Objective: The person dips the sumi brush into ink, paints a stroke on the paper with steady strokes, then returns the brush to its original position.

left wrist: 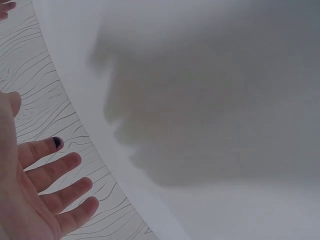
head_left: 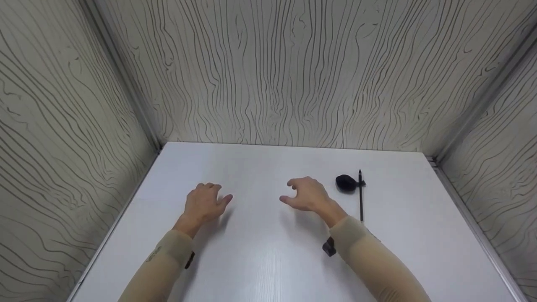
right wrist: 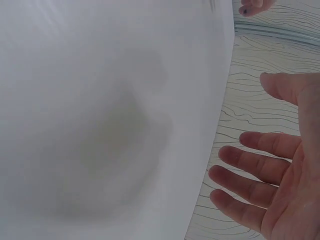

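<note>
Inside the left edge of the white tabletop [head_left: 256, 251], the left hand [head_left: 204, 204] hovers, fingers spread wide. Bare surface stretches to the right hand [head_left: 309, 195], its thumb wide of the fingers. Beyond, a round black object [head_left: 345, 183] adjoins a slim dark stick [head_left: 361, 203], well inside the right edge.

pencil [head_left: 361, 203] right of right hand [head_left: 308, 195], on table [head_left: 256, 247]

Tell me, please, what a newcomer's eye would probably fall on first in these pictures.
Probably the person's left grip and right grip, both open and empty above the white table. Next, perhaps, the dark roundish object and slim black stick lying close together, to the right of the right grip.
</note>
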The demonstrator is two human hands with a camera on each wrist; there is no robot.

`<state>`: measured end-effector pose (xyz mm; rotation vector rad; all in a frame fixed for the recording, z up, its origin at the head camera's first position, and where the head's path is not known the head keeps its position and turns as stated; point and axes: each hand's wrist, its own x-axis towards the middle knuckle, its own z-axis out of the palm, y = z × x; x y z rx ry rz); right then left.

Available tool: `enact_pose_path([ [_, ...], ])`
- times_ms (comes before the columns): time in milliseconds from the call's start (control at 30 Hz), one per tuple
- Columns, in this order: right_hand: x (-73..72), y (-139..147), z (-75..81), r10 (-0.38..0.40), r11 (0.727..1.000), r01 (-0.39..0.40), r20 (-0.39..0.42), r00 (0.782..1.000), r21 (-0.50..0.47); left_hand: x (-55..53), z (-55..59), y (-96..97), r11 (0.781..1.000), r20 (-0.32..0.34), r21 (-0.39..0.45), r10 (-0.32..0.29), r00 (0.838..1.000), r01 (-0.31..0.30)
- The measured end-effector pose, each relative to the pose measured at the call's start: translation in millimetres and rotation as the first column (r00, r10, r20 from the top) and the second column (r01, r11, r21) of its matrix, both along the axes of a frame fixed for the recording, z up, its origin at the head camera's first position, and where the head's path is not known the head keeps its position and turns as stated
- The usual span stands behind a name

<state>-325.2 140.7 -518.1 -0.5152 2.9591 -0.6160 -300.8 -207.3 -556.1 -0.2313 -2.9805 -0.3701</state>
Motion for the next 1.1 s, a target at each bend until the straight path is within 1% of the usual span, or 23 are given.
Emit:
enact_pose_path([
  [100,-2.7,-9,3.1,0.003,1.000,-0.003,-0.010,1.000,-0.003,0.2,0.1,-5.8,1.000,0.012,-0.004,0.009,1.000,-0.009],
  [333,-10.9,-32,7.8,0.040,0.999,-0.040,-0.015,0.999,0.014,-0.9,0.8,-19.8,1.000,-0.002,-0.017,0.020,1.000,-0.020],
  [467,-13.2,-45,6.0,0.080,0.997,-0.079,-0.023,0.997,0.022,0.7,-1.0,-28.1,0.999,0.002,-0.035,0.020,1.000,-0.020],
  [600,-13.8,-59,3.1,0.118,0.993,-0.118,-0.024,0.993,0.017,3.9,-2.1,-37.5,0.998,0.015,-0.050,0.034,0.999,-0.033],
  [800,-13.3,-80,4.6,0.158,0.987,-0.158,-0.005,0.987,0.016,6.1,-4.3,-53.3,0.998,0.003,-0.042,0.040,0.999,-0.040],
  [900,-13.3,-90,5.1,0.182,0.983,-0.182,0.020,0.983,0.020,6.3,-6.6,-61.3,0.998,-0.006,-0.045,0.043,0.999,-0.043],
  [1100,-14.6,-111,7.4,0.194,0.980,-0.197,0.068,0.979,0.040,4.1,-9.3,-76.9,0.997,-0.002,-0.060,0.052,0.999,-0.052],
])
